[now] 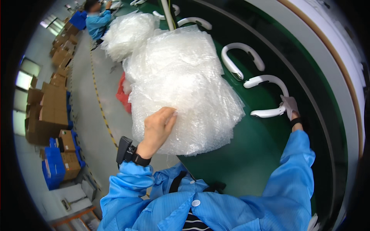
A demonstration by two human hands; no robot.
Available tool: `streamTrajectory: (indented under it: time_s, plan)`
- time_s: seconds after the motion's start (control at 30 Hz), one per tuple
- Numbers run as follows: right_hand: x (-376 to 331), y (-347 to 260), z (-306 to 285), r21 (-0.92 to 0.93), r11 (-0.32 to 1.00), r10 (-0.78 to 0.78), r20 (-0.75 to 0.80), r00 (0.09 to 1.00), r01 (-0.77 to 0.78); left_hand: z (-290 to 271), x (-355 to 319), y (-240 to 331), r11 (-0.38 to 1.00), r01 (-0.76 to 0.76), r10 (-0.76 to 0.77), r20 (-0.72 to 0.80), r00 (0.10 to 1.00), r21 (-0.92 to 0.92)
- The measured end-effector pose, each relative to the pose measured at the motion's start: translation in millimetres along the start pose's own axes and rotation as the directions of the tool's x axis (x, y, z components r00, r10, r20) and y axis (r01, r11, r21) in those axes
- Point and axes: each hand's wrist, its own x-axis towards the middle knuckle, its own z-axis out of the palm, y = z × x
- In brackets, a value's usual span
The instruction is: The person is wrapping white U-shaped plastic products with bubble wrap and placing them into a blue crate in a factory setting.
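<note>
A thick stack of clear bubble wrap sheets (185,88) lies on the green work surface in front of me. Over its near left part is my left hand (158,125), bare, with thumb and fingers pinched together on the bubble wrap. To the right, my gloved right hand (291,106) is closed round the curved back of a white C-shaped neckband device (269,112). That device rests on the green surface, its open side facing the stack. Just beyond it lies a second white C-shaped device (228,57), touched by neither hand.
More bubble wrap (131,32) is heaped farther off, near a pale upright pole (167,15). Another white curved device (194,22) lies at the back. A red bag (123,94) hangs left of the stack. A person in blue (98,24) works far left. Cartons (54,106) line the floor.
</note>
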Motion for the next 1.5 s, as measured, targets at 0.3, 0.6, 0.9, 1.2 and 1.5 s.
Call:
streamTrajectory:
  time_s: [0.3,0.6,0.9,1.2,1.5]
  plan:
    - [-242,-1,-13,0.805,0.589,0.048,0.041,0.998,-0.061,-28,29,10,0.992,-0.124,0.128,0.129,0.983,-0.040]
    - [-332,7,52,0.869,0.417,0.069,0.261,0.963,-0.265,-17,15,-4,0.960,-0.242,0.262,0.144,0.954,-0.138]
    - [-383,-41,115,0.894,0.230,0.106,0.369,0.923,-0.384,-36,-8,0,0.958,-0.286,0.286,-0.120,0.951,0.018]
    - [-394,-50,132,0.916,0.289,0.066,0.272,0.960,-0.279,-47,-19,10,0.920,-0.363,0.373,-0.047,0.927,0.147]
    - [-378,-50,185,0.984,0.138,0.051,0.108,0.993,-0.114,-54,-35,-9,0.927,-0.358,0.364,-0.044,0.930,0.107]
